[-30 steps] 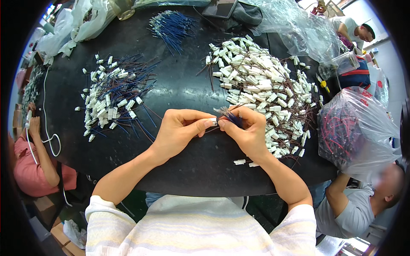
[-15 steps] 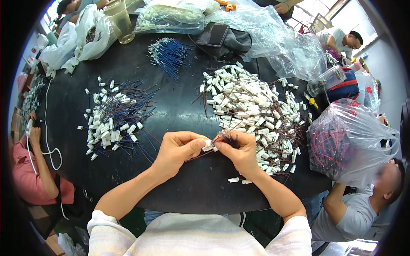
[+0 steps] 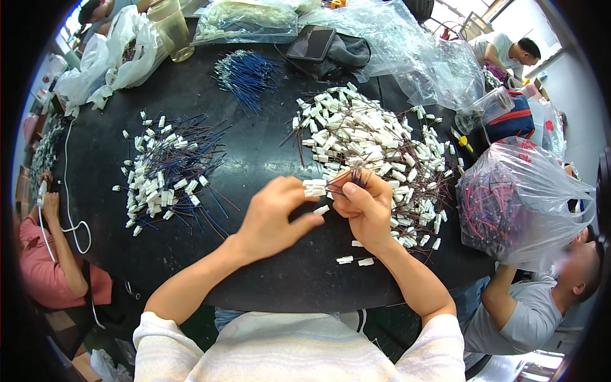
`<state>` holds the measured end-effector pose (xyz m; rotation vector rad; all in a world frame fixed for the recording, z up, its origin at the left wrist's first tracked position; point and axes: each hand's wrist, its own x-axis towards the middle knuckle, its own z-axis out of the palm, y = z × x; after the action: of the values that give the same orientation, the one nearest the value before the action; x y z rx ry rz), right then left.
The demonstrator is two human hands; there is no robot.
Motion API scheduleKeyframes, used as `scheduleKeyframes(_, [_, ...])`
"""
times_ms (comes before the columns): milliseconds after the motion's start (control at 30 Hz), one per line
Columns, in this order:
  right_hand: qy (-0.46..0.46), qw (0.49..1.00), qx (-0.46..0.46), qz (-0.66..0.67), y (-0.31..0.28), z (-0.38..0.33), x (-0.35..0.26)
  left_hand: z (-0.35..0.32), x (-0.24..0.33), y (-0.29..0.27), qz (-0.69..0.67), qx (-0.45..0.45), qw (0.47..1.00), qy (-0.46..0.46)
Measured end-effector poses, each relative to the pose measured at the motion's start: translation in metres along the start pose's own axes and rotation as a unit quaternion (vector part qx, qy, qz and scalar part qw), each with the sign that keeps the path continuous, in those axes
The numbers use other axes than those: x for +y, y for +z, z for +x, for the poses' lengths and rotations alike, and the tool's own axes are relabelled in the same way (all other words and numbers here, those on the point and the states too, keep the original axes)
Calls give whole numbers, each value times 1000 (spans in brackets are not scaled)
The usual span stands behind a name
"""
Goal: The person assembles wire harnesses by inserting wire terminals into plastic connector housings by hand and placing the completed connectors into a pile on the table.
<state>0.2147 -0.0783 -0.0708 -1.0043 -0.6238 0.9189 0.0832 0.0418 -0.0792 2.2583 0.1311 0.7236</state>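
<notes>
My right hand (image 3: 366, 207) is closed on a small bunch of thin dark wires (image 3: 358, 178), pinched between thumb and fingers. White plastic connectors (image 3: 314, 188) at the wire ends stick out toward my left hand. My left hand (image 3: 275, 213) has its thumb apart from its fingers. Its fingertips are close to those connectors; whether they touch is unclear. Another white connector (image 3: 322, 210) shows by the left thumb tip. A large heap of white connectors with brown wires (image 3: 363, 137) lies behind my right hand. To the left is a smaller pile of connectors with blue and brown wires (image 3: 168, 172).
Blue wires (image 3: 245, 76) lie bundled at the table's far side, near a phone (image 3: 310, 43) on dark cloth. Clear plastic bags (image 3: 407, 57) cover the back. A bag of wires (image 3: 503, 204) and a yellow-handled cutter (image 3: 463, 141) sit right. Other people work around the table.
My left hand has drawn back a little and its pinch has loosened. My right hand has turned, showing the wire bunch and its connectors. The view has shifted slightly.
</notes>
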Motion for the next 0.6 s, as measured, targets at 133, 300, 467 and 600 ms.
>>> scheduleKeyframes(133, [24,999,-30,-6,4,-4,-1,-11,2,10,70,-35,997,-11])
scheduleKeyframes(300, [100,991,-74,-55,5,-5,0,-2,-8,-14,-290,88,925,-230])
scheduleKeyframes(467, [158,980,-83,-90,9,-2,2,-9,-11,-29,-508,53,799,-317])
scheduleKeyframes(600, [141,977,-72,-141,9,-2,3,-11,-11,-27,-526,58,779,-337])
